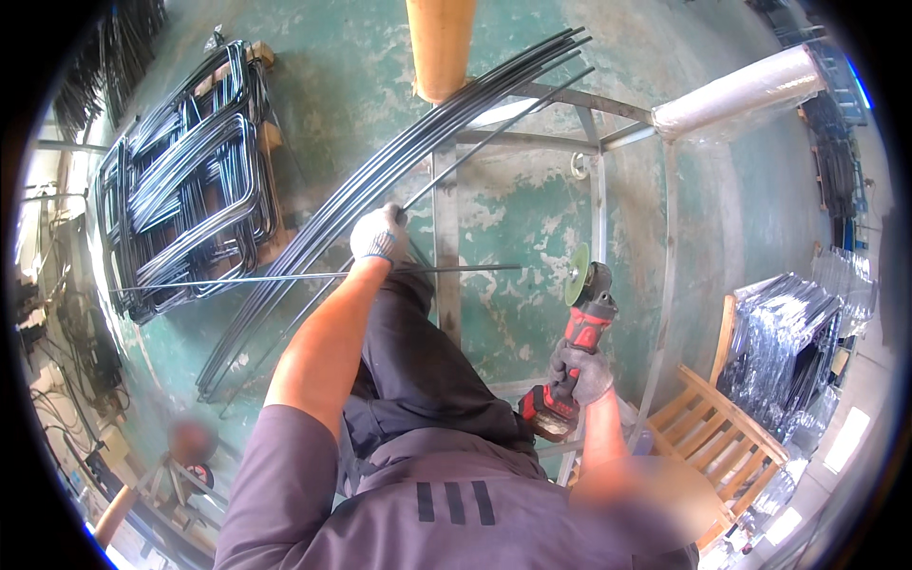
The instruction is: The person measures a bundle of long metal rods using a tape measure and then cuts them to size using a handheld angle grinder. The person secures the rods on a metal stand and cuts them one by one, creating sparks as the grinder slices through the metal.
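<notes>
My left hand [379, 236], in a white glove with grey fingertips, is closed around one thin dark metal rod [494, 138]. That rod slants up and to the right, slightly apart from a bundle of similar rods [361, 185] on the metal frame. Another rod [465, 269] runs crosswise beneath my left wrist. My right hand [584, 373], in a grey glove, grips a red and black cordless angle grinder [589, 323] by its body. The grinder's green disc [578, 274] points up and away from me, touching no rod.
A metal frame stand [446, 190] is before me, carrying a roll of clear film [741, 90] at far right. Behind it rises a yellow post [440, 47]. Bent metal frames [190, 190] are stacked at left. At right are a wooden pallet [708, 418] and film-wrapped bundles [784, 347].
</notes>
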`<state>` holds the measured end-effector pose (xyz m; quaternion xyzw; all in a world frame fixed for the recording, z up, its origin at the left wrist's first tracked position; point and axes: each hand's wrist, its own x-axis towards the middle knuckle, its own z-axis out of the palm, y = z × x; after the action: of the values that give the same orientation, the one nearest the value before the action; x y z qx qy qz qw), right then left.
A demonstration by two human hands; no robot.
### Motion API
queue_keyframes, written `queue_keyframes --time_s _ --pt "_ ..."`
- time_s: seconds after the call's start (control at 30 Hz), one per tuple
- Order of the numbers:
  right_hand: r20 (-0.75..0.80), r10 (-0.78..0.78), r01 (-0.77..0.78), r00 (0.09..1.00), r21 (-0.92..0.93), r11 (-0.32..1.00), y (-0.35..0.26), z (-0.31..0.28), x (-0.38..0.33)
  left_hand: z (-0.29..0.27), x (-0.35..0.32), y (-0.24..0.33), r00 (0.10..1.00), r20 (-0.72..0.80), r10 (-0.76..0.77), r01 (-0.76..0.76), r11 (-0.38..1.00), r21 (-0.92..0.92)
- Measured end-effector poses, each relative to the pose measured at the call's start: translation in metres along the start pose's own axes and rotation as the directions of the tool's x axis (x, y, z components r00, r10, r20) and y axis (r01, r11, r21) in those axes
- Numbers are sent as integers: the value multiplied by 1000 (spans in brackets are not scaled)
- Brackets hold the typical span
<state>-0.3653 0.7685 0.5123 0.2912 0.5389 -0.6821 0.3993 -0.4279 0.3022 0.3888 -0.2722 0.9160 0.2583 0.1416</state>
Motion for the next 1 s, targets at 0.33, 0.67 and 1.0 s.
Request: queue_keyframes --time_s 0.33,0.67,1.0 --pt "-88 -108 116 990 100 988 -6 -3 1 -38 -67 13 966 -75 246 -245 969 32" --pt "-186 -58 98 981 210 973 10 -11 25 -42 -101 6 932 202 301 -341 916 211" --pt "-178 -83 104 980 106 989 10 -13 36 -177 -176 -165 996 2 87 -77 867 493"
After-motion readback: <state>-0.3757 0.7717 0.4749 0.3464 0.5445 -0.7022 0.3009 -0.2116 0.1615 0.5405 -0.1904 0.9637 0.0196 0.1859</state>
